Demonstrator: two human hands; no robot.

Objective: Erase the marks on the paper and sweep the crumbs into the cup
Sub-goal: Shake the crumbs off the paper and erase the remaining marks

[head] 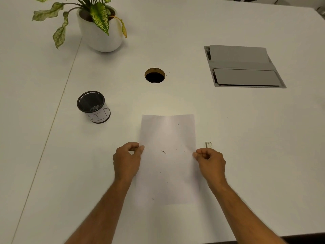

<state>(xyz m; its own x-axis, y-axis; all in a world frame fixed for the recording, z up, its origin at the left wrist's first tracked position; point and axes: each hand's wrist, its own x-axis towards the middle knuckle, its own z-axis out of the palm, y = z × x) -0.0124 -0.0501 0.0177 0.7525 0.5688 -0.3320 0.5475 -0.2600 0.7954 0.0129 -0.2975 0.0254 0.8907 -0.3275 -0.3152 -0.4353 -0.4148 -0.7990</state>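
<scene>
While you pinch the paper (168,155) at mid-height, your left hand (127,160) grips its left edge, your right hand (210,162) its right | dark crumbs (163,152) scattered on the sheet | eraser (208,144) just beyond your right hand | cup (93,106) upright, far-left of the paper | cable hole (155,75) beyond | potted plant (98,23) farthest.

Paper (168,155) is lying mid-table (246,138), cup (93,106) sitting back-left of it, eraser (208,144) just right.
</scene>
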